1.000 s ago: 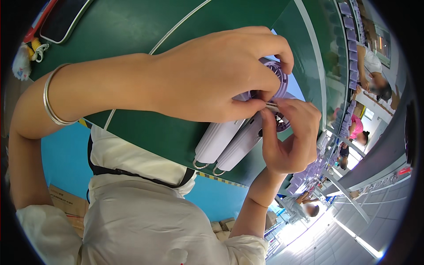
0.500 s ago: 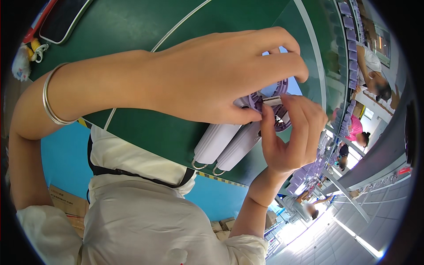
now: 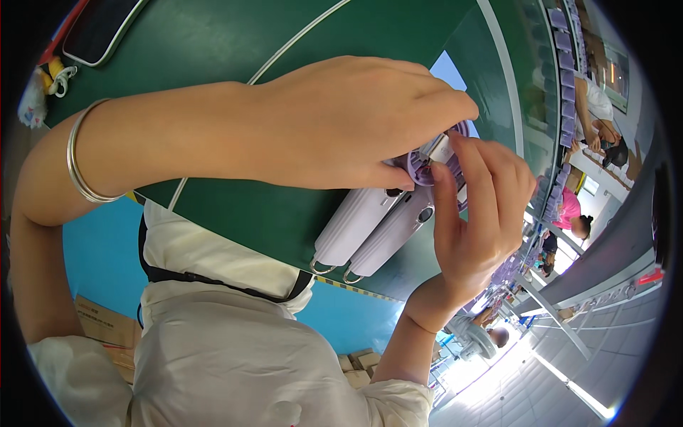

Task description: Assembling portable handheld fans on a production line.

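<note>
My left hand (image 3: 348,122) reaches across from the left, back of the hand up, its fingers curled over a purple round housing (image 3: 421,174). The thumb presses on the housing's near rim; the fingertips are mostly hidden. My right hand (image 3: 485,203) comes from the lower right and pinches a small silvery-white piece (image 3: 438,148) between thumb and forefinger, at the housing's opening. Two pale lavender ribbed handles, a left handle (image 3: 356,226) and a right handle (image 3: 393,236), lie side by side below, each with a metal loop at its near end. Their far ends pass under my hands.
The green tabletop (image 3: 213,43) has a striped front edge. A white cord (image 3: 295,37) crosses it. A phone (image 3: 103,28) lies far left beside a yellow-and-white bundle (image 3: 58,77). To the right, purple parts (image 3: 567,78) line a conveyor, with several people beyond.
My right hand has shifted slightly right, and the silvery-white piece is now tilted more upright at the housing. My left fingers have drawn in closer over the housing.
</note>
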`<state>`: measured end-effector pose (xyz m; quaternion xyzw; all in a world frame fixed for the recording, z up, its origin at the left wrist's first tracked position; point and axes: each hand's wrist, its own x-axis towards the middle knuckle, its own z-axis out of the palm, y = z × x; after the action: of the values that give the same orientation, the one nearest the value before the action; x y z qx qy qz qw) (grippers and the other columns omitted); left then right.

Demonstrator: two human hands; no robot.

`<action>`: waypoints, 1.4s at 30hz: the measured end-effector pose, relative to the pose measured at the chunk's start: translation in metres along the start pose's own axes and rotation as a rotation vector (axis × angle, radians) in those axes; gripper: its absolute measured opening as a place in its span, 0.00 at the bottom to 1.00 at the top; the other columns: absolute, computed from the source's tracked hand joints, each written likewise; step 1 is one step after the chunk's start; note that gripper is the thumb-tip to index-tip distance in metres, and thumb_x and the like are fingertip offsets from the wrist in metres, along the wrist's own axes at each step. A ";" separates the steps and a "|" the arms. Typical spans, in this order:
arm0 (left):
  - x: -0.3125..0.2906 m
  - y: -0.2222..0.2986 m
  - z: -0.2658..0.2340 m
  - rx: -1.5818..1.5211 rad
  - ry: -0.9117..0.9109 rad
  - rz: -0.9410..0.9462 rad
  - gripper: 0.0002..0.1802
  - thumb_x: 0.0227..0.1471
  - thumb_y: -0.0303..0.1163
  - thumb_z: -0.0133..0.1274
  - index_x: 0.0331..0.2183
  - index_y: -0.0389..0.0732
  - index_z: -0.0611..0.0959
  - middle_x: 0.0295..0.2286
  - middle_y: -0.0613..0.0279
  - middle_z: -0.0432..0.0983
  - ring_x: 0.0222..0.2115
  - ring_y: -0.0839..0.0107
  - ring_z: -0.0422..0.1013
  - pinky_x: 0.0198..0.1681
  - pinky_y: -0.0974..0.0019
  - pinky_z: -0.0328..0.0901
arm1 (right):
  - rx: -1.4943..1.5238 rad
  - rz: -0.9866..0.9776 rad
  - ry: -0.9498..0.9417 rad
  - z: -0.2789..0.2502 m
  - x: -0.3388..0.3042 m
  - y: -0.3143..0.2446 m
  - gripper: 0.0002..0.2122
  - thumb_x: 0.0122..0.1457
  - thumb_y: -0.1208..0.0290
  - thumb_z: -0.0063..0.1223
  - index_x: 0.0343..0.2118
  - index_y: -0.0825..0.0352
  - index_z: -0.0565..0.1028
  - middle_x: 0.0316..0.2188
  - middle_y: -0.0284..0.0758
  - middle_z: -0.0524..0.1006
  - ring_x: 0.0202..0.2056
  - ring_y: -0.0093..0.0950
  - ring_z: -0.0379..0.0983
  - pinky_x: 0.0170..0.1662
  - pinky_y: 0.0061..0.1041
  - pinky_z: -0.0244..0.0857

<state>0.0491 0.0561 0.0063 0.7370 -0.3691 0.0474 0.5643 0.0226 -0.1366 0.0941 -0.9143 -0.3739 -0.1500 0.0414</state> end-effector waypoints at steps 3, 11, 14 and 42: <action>0.000 0.001 -0.001 0.008 -0.014 -0.011 0.38 0.39 0.29 0.69 0.53 0.38 0.73 0.47 0.52 0.75 0.48 0.53 0.72 0.50 0.55 0.68 | -0.020 0.008 -0.018 0.000 0.002 -0.001 0.14 0.45 0.76 0.67 0.38 0.69 0.80 0.35 0.35 0.76 0.37 0.36 0.72 0.43 0.36 0.62; 0.002 0.004 0.000 0.010 -0.008 -0.010 0.38 0.39 0.29 0.69 0.53 0.38 0.73 0.47 0.52 0.75 0.48 0.53 0.72 0.50 0.55 0.68 | 0.104 0.276 0.019 -0.010 0.001 -0.012 0.10 0.47 0.76 0.67 0.32 0.68 0.78 0.29 0.33 0.75 0.31 0.32 0.70 0.38 0.31 0.60; -0.002 0.001 0.001 0.036 0.017 0.004 0.38 0.38 0.29 0.70 0.53 0.38 0.73 0.47 0.52 0.76 0.48 0.53 0.72 0.50 0.56 0.68 | 0.079 0.400 -0.053 -0.001 0.005 -0.016 0.10 0.50 0.72 0.67 0.23 0.64 0.73 0.19 0.31 0.69 0.23 0.32 0.64 0.31 0.31 0.54; -0.002 0.003 0.005 0.064 0.068 0.053 0.39 0.42 0.26 0.67 0.57 0.42 0.72 0.51 0.56 0.74 0.50 0.55 0.72 0.53 0.56 0.68 | 0.213 0.723 -0.168 -0.001 0.021 -0.034 0.16 0.53 0.67 0.63 0.19 0.71 0.69 0.14 0.40 0.70 0.15 0.36 0.64 0.20 0.30 0.58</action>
<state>0.0443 0.0524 0.0067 0.7426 -0.3673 0.0993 0.5512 0.0126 -0.0981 0.1003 -0.9868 -0.0430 -0.0105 0.1557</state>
